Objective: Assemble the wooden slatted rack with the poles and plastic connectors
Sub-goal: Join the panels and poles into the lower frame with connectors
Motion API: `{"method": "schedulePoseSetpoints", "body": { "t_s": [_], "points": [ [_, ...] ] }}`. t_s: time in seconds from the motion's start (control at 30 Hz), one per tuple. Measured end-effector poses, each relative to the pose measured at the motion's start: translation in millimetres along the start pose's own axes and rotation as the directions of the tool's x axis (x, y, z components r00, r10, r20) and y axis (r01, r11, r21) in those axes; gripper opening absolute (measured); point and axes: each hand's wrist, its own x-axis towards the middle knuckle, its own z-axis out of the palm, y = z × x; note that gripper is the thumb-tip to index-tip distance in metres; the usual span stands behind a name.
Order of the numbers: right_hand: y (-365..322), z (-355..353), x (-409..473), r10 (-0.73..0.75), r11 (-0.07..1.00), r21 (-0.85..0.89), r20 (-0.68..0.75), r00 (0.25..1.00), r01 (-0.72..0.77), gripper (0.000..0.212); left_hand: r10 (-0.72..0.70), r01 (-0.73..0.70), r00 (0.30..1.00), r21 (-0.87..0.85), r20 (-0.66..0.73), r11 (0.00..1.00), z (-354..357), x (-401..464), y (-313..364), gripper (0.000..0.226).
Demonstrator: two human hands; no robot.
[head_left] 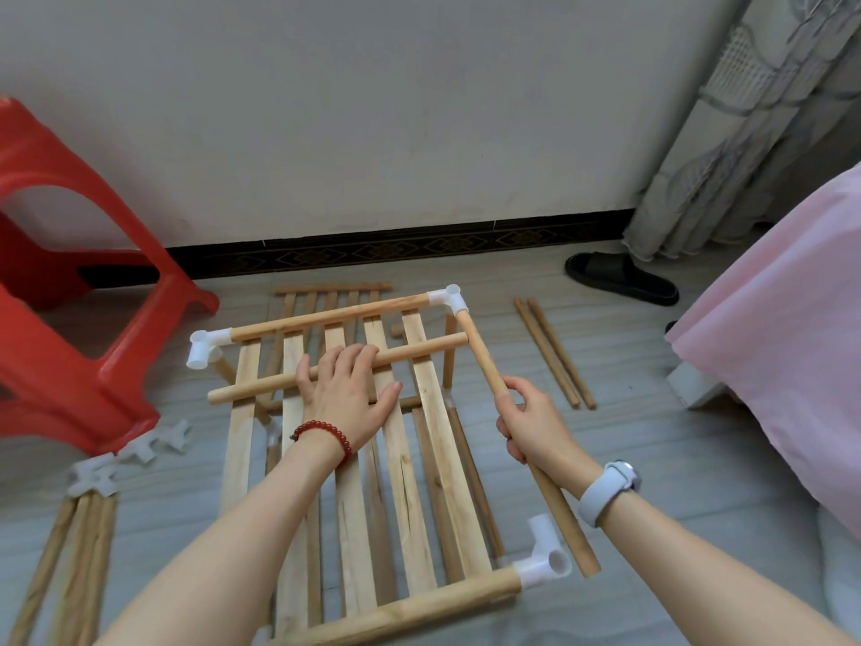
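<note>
Near corner connector (545,559): side socket empty, nothing seated. Slatted panel (396,440) lies on the floor framed by near and far poles. Right hand (536,424) curled tight round side pole (522,435), far end in the far connector (449,300), near end free beside the near socket. Left hand (347,389) flat, fingers straight, pressing loose pole (335,368) onto slats. Spare poles (554,354), connectors unused: roughly half done.

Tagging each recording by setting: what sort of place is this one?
Most likely a bedroom in a home, with the work done on the floor. A pink bedspread hangs at the right, a grey curtain falls beside it, and a black slipper lies by the wall.
</note>
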Motion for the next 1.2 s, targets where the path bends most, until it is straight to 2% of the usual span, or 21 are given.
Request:
{"method": "schedulePoseSetpoints", "body": {
  "t_s": [0.2, 0.37, 0.53, 0.73, 0.87, 0.93, 1.0, 1.13, 1.2],
  "points": [
    [0, 4, 8, -0.007, 1.000, -0.011, -0.005, 1.000, 0.006, 0.019, 0.029, -0.029, 0.999, 0.008, 0.027, 1.000, 0, -3, 0, 0.049],
    [-12, 6, 25, -0.061, 0.978, -0.201, -0.013, 0.998, 0.058, 0.014, 0.038, -0.038, 0.999, -0.005, 0.034, 0.999, 0, 0, -2, 0.050],
    [-15, 4, 28, 0.067, 0.997, 0.038, 0.079, 0.995, -0.071, 0.015, 0.055, -0.054, 0.998, -0.026, 0.020, 0.998, -1, 3, -2, 0.043],
    [-11, 4, 23, 0.073, 0.985, 0.154, 0.067, 0.995, -0.083, 0.015, 0.156, -0.160, 0.987, -0.131, -0.042, 0.978, -11, -1, -4, 0.017],
    [-9, 13, 16, 0.094, 0.971, 0.217, 0.027, 0.995, -0.098, 0.014, 0.291, -0.292, 0.956, 0.044, 0.034, 0.955, -25, -6, -18, 0.024],
    [-8, 20, 9, 0.110, 0.968, 0.226, -0.006, 0.994, -0.105, 0.013, 0.326, -0.327, 0.945, 0.134, 0.029, 0.936, -33, -9, -27, 0.027],
    [-6, 28, 1, 0.120, 0.962, 0.253, -0.039, 0.992, -0.107, 0.014, 0.275, -0.273, 0.962, 0.130, 0.004, 0.953, -41, -13, -30, 0.032],
    [-8, 44, -19, 0.142, 0.939, 0.325, -0.065, 0.988, -0.113, 0.018, 0.161, -0.166, 0.982, 0.041, 0.098, 0.985, -41, -31, -25, 0.045],
    [-9, 53, -28, 0.172, 0.921, 0.367, -0.088, 0.981, -0.128, 0.017, 0.112, -0.110, 0.988, -0.026, 0.103, 0.994, -42, -45, -20, 0.047]
  ]
}}
